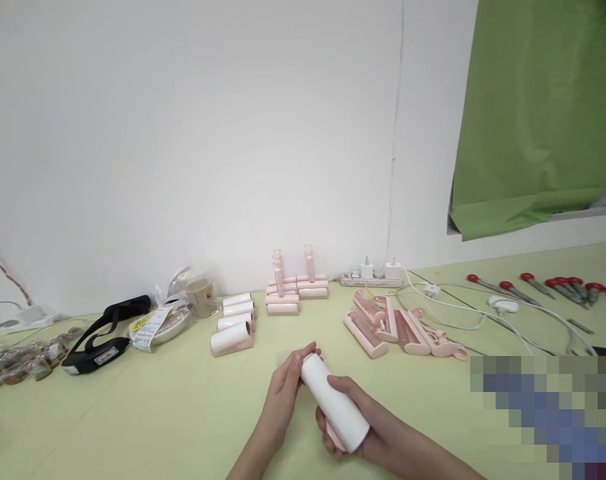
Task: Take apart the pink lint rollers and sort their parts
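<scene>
A white lint roller (333, 403) with a bit of pink plastic showing along its underside lies tilted between my hands, low over the table's front. My right hand (365, 417) is wrapped round its near half, thumb on top and fingers beneath. At the roller's far end, my left hand (285, 380) is closed against the tip, its fingers partly hidden behind it. Beyond, to the left, several white rolls (231, 338) lie in a column. Pink lint rollers (283, 305) with handles pointing up stand by the wall. Loose pink roller cases and handles (367, 333) are piled on the right.
A power strip (371, 281) with chargers and white cables (475, 310) stretches along the back right. Red-headed tools (517, 290) lie farther right. On the left are a black strap device (100, 353), a wrapped container (165, 325), a paper cup (201, 298) and small bagged items (30, 360).
</scene>
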A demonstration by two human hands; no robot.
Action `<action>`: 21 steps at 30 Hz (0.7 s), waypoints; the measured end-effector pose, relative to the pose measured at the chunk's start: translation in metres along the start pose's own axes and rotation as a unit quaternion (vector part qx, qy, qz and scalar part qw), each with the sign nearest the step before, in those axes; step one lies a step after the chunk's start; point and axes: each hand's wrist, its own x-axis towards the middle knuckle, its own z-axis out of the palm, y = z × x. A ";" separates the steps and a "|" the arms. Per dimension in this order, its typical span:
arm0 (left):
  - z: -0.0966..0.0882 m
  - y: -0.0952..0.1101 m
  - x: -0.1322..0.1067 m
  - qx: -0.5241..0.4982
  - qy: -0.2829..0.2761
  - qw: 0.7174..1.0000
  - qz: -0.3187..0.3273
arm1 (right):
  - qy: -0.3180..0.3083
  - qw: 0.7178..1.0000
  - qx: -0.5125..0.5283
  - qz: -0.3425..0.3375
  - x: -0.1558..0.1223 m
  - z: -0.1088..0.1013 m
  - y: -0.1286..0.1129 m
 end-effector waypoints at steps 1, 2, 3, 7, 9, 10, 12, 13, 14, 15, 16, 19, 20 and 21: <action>0.002 0.001 -0.002 0.014 0.012 1.000 0.006 | -0.003 1.000 -0.002 0.002 0.000 0.000 0.000; 0.004 0.001 -0.003 0.023 0.022 0.999 0.013 | -0.007 1.000 -0.001 0.005 0.000 0.001 0.001; 0.006 0.001 -0.004 0.029 0.028 0.999 0.021 | -0.011 1.000 0.000 0.007 0.000 0.002 0.000; 0.003 -0.001 -0.004 0.056 -0.014 0.997 0.048 | 0.003 1.000 0.013 -0.010 0.001 0.007 -0.003; -0.005 -0.001 0.000 0.079 0.020 0.994 0.074 | 0.013 0.997 0.048 -0.051 0.003 0.007 -0.007; -0.009 -0.001 0.002 0.080 0.067 0.990 0.094 | 0.023 0.994 0.068 -0.082 0.004 0.006 -0.009; -0.016 -0.002 0.006 0.045 0.180 0.975 0.122 | 0.059 0.982 0.085 -0.155 0.005 0.002 -0.015; -0.018 -0.002 0.008 0.010 0.225 0.967 0.121 | 0.083 0.975 0.075 -0.191 0.005 0.000 -0.018; -0.018 -0.002 0.009 -0.033 0.254 0.960 0.108 | 0.102 0.968 0.054 -0.223 0.003 -0.001 -0.020; -0.017 -0.003 0.009 -0.076 0.270 0.956 0.087 | 0.116 0.961 0.025 -0.252 0.002 -0.001 -0.022; -0.013 -0.004 0.009 -0.115 0.276 0.952 0.062 | 0.125 0.952 -0.010 -0.280 -0.001 0.000 -0.024; 0.001 -0.006 0.006 -0.191 0.273 0.943 0.014 | 0.137 0.914 -0.130 -0.358 -0.009 0.009 -0.024; 0.006 -0.007 0.004 -0.208 0.268 0.941 0.005 | 0.137 0.903 -0.162 -0.374 -0.011 0.012 -0.023; 0.011 -0.007 0.003 -0.226 0.259 0.939 -0.005 | 0.132 0.895 -0.188 -0.382 -0.014 0.015 -0.023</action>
